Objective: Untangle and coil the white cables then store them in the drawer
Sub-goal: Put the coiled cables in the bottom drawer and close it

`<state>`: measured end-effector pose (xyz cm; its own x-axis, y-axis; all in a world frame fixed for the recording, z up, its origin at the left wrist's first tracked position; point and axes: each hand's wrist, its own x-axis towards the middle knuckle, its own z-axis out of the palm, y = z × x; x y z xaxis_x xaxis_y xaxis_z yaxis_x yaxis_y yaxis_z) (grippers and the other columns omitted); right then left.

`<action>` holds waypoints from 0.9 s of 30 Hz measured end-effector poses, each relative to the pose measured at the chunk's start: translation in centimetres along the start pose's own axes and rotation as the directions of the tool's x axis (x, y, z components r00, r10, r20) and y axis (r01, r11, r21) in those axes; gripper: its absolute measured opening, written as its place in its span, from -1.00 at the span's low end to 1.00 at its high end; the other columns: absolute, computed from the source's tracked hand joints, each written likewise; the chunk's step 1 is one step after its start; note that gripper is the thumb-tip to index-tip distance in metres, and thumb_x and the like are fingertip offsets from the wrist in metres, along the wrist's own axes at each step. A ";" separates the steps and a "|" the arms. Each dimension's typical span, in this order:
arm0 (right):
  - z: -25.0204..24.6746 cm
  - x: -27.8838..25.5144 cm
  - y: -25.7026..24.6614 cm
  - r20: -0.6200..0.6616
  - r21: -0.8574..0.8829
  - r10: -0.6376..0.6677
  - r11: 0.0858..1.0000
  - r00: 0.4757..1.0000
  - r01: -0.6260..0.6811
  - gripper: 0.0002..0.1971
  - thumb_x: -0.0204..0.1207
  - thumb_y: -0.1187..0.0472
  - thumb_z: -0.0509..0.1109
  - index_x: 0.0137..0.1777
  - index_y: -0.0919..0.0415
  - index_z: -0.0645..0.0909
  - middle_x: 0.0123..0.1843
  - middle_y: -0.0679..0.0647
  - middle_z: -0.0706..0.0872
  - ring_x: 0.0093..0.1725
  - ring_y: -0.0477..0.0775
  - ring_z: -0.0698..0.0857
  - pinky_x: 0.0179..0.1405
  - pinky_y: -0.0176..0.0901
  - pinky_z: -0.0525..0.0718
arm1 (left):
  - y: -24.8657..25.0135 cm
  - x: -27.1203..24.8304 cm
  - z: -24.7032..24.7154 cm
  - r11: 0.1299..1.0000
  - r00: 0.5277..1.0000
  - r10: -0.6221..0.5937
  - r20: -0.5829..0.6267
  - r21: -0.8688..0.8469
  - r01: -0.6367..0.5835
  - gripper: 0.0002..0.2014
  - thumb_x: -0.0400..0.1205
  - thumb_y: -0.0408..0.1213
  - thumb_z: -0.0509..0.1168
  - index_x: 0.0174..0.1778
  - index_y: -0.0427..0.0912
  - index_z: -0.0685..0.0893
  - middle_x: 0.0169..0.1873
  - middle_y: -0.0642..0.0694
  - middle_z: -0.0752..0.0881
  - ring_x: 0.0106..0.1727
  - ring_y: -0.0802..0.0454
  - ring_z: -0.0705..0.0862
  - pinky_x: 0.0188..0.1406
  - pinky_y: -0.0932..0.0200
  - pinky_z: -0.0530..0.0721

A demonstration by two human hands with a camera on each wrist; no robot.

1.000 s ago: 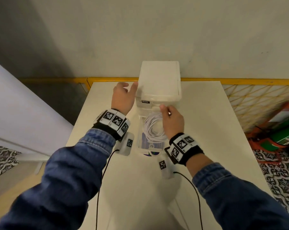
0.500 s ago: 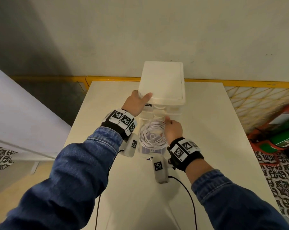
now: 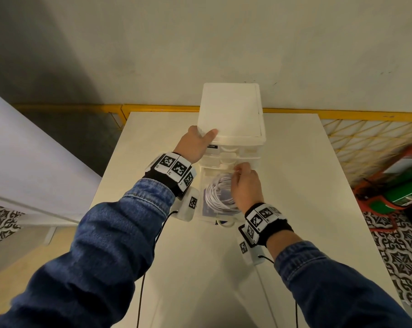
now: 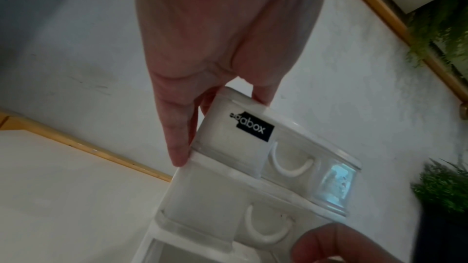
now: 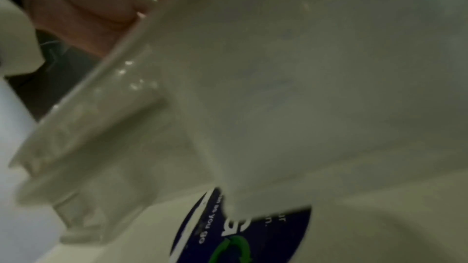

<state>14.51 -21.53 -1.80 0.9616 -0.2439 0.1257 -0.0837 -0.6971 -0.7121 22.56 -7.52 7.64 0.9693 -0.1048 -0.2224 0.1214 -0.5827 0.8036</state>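
Note:
A white plastic drawer unit [image 3: 231,110] stands at the table's far middle. Its bottom drawer [image 3: 203,204] is pulled out toward me. A coil of white cables [image 3: 215,190] lies inside it on a blue card [image 3: 209,210]. My left hand [image 3: 195,143] grips the unit's front-left top corner, thumb on the lid and fingers [image 4: 177,137] down the side. My right hand [image 3: 245,185] lies over the coil's right half, fingertips bent down at its far edge. The right wrist view is blurred: translucent drawer wall [image 5: 253,87], a blue label [image 5: 240,233] and my fingers [image 5: 83,7].
The cream table [image 3: 294,185] reaches toward me and to both sides of the unit. A yellow rail [image 3: 342,113] and mesh run behind it. Green and orange items [image 3: 408,192] sit on the floor at right. A white panel [image 3: 22,150] stands at left.
My left hand went from the unit's left side to gripping its top front corner. My right hand stayed over the coil, which now lies lower in the drawer.

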 end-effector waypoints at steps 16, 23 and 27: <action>-0.5 -0.2 0.1 -0.062 0.174 -0.007 0.985 0.998 0.018 -0.74 0.51 0.46 0.11 0.10 0.32 0.56 -0.04 0.25 0.69 0.00 0.24 0.63 0.05 0.04 0.59 | -7.7 -6.3 5.6 0.804 0.831 0.554 -0.051 0.293 -0.518 -0.60 0.61 -0.05 0.24 0.18 -0.29 0.64 0.16 -0.23 0.64 0.16 -0.12 0.60 0.21 0.00 0.56; -2.2 -0.3 1.3 0.024 0.170 -0.083 0.982 0.996 0.078 -0.68 0.46 0.53 0.10 0.04 0.29 0.61 -0.01 0.15 0.69 0.03 0.11 0.63 0.09 -0.15 0.55 | -8.7 -6.3 6.6 0.493 0.884 0.249 0.396 0.734 -0.468 -0.36 0.72 0.15 -0.14 0.68 -0.07 -0.07 0.69 -0.04 -0.06 0.69 0.05 -0.09 0.61 -0.13 -0.20; -3.2 -1.8 3.1 -0.025 0.075 -0.239 0.968 0.971 0.240 -0.73 0.50 0.42 0.19 0.10 0.24 0.65 0.07 0.11 0.71 0.09 0.08 0.65 0.14 -0.17 0.59 | -8.5 -6.2 6.5 0.520 0.900 0.187 0.395 0.737 -0.431 -0.35 0.70 0.18 -0.15 0.67 -0.05 -0.06 0.69 0.00 -0.05 0.69 0.06 -0.04 0.61 -0.25 -0.14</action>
<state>11.63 -25.42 -1.99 0.9469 -0.0869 0.3095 0.1697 -0.6827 -0.7108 14.08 -7.13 -1.41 0.8103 -0.5211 -0.2680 -0.5125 -0.8520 0.1072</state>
